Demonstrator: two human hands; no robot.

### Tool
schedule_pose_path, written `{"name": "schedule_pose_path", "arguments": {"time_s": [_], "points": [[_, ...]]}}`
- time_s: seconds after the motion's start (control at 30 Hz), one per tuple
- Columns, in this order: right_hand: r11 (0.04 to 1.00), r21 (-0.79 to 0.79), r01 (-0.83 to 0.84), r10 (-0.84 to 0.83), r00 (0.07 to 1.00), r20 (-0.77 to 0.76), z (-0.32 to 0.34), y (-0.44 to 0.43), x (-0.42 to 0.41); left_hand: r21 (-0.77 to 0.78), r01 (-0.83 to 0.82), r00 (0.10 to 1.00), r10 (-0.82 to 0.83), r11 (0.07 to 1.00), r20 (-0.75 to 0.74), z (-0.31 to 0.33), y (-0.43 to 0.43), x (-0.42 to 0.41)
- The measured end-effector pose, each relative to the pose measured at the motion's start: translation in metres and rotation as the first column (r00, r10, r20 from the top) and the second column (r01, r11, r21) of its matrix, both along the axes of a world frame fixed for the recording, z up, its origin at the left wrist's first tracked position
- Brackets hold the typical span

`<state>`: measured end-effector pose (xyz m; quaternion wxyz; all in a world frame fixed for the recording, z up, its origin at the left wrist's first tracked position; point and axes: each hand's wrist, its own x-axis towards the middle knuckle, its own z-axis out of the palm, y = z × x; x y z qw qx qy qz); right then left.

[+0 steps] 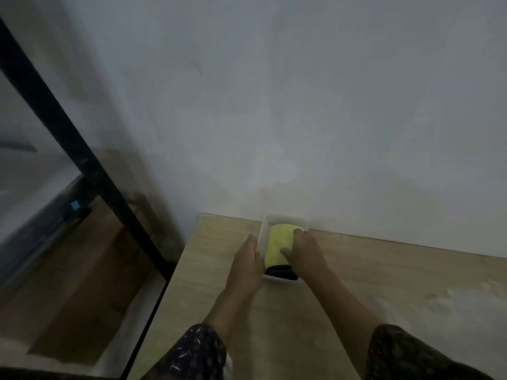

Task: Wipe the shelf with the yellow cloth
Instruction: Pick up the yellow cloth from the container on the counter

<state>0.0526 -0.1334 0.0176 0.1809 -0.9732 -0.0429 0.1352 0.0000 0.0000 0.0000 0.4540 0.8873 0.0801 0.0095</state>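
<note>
Dim room: pale grey wall (301,105), black-framed glass panel (68,138) at left.

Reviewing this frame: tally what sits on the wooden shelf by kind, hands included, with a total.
Hands: 2, left hand and right hand
Yellow cloth: 1
Dark item under the cloth's near end, too blurred to identify: 1
Clear container holding them: 1
Total: 5, all on the shelf

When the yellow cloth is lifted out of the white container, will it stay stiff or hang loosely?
The yellow cloth looks soft and folded, so it will probably droop and unfold when lifted. It seems light; the right hand alone should manage it. The white container may shift, which is perhaps why the left hand rests against its side.
</note>
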Motion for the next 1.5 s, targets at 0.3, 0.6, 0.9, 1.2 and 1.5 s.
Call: {"name": "schedule_pose_path", "arguments": {"time_s": [0.3, 0.6, 0.9, 1.2, 1.5], "points": [[0.961, -0.275, 0.008, 0.007, 0.998, 0.054, -0.025, 0.030, 0.009, -0.089, -0.071, 0.997, 0.069, 0.993, -0.029, -0.032, -0.009, 0.005], [0.997, 0.037, 0.062, -0.066, 0.990, 0.127, -0.003, 0.009, 0.022, -0.138, -0.080, 0.997, 0.078, 0.987, -0.016, -0.017, -0.012, 0.003], [0.856, 0.516, -0.004, -0.146, 0.957, 0.250, 0.057, 0.011, -0.025, -0.539, -0.174, 0.983, 0.111, 0.824, -0.149, 0.072, -0.011, -0.003], [0.391, 0.890, 0.237, -0.184, 0.967, -0.177, 0.138, 0.062, -0.142, -0.536, -0.204, 0.966, 0.256, 0.819, 0.024, 0.140, 0.049, -0.112], [0.048, 0.985, 0.163, -0.020, 0.987, -0.162, 0.188, 0.155, -0.283, -0.245, -0.232, 0.835, 0.322, 0.941, 0.447, 0.192, 0.133, -0.267]]}}
